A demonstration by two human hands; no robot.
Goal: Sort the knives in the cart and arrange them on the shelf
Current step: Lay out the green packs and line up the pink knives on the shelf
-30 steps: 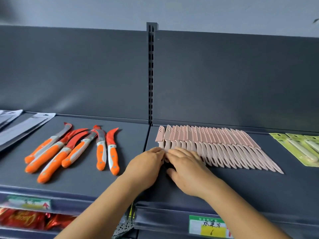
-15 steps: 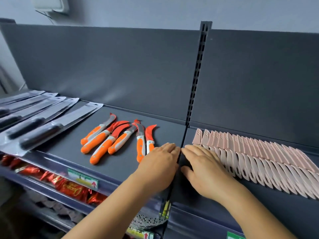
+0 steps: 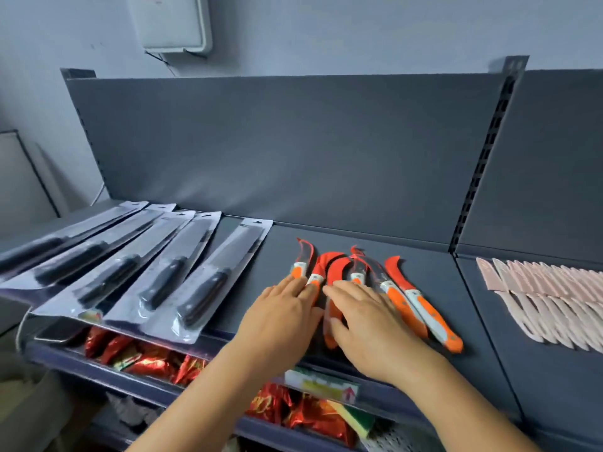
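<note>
Orange knives [image 3: 421,308] under both hands' flat fingers [image 3: 350,290].

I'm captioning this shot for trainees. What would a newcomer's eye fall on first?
The cluster of orange-handled knives with curved red blades at the middle of the dark grey shelf, with the left hand and right hand laid flat over them. To the left lie black-handled knives in clear blister packs; at far right, a row of pale pink knives.
</note>
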